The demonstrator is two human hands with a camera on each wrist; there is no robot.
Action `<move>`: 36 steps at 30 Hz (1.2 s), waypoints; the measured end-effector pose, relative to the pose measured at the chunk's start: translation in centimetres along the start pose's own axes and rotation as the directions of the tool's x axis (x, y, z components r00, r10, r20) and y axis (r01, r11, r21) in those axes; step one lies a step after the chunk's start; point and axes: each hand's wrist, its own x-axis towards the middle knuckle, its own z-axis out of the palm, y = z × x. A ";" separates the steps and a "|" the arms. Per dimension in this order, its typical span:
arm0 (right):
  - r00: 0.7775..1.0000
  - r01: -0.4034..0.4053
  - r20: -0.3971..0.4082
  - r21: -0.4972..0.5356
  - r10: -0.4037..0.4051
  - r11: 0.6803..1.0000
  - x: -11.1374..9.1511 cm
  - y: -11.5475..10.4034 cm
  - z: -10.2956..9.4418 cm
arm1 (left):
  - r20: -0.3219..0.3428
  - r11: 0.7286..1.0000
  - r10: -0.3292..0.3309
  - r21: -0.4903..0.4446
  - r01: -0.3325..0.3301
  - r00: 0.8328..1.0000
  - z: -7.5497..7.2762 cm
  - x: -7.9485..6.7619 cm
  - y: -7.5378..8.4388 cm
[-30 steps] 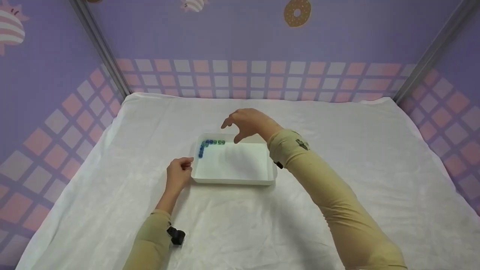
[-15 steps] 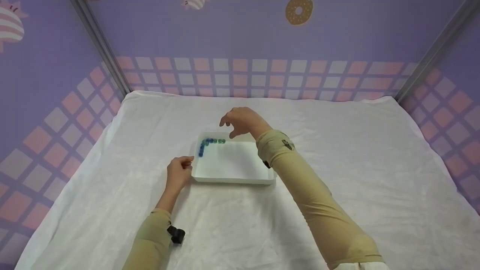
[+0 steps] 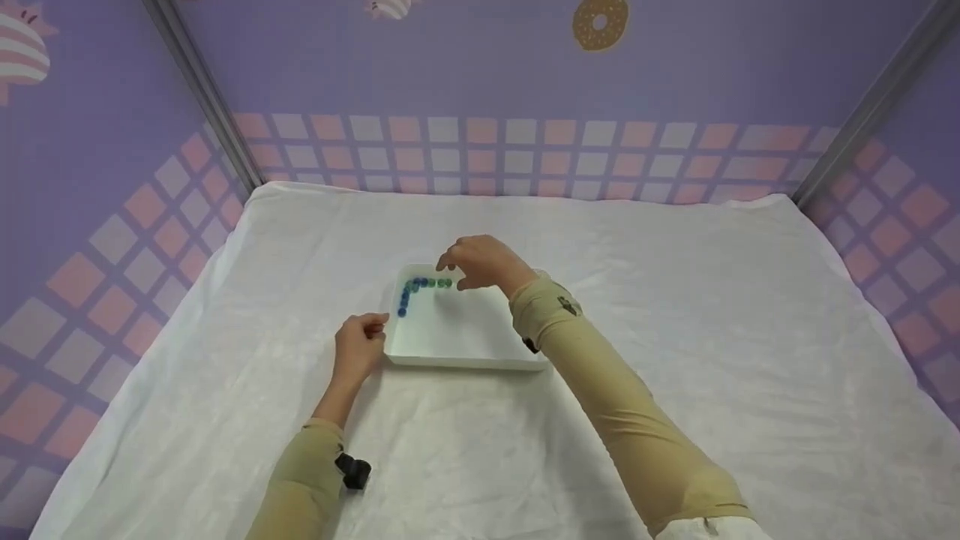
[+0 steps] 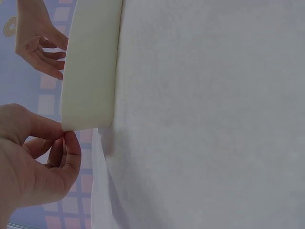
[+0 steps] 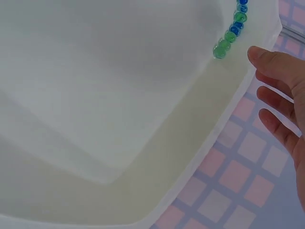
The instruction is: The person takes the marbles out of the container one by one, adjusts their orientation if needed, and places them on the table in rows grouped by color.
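Purple walls (image 3: 480,67), checked pink and white, meet at grey posts (image 3: 204,94) behind a white cloth (image 3: 675,300).

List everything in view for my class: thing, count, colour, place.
Tray: one, white, on the cloth.
Marble-like balls: several, count unclear, blue and green, along the tray's far-left corner.
Cloth: one, white, beneath the tray.
Walls: three, purple with pink and white squares, left, back, right.
Poles: two, grey, back corners.
Doughnut print: one, brown, back wall.
Striped prints: two, pink and white, left and back walls.
Wrist devices: two, black, on the sleeves.
Sleeves: two, tan, on the forearms.
Left hand: one, bare, fingertips at the tray's left rim.
Right hand: one, bare, above the tray's far side.
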 end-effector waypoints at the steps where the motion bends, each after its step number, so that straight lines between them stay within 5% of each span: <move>1: 1.000 0.004 -0.001 -0.003 -0.004 1.000 0.1 0.0 0.2 | 0.000 1.000 -0.002 0.002 0.002 1.000 0.0 0.0 0.0; 13: 0.999 0.039 0.030 -0.086 -0.036 0.996 0.7 -0.4 2.4 | 0.002 1.000 -0.018 -0.013 0.018 1.000 0.2 -0.1 0.2; 36: 0.996 -0.037 0.070 -0.150 0.048 0.988 1.3 -0.4 3.9 | -0.019 1.000 -0.016 -0.018 0.016 1.000 -0.1 -0.2 0.3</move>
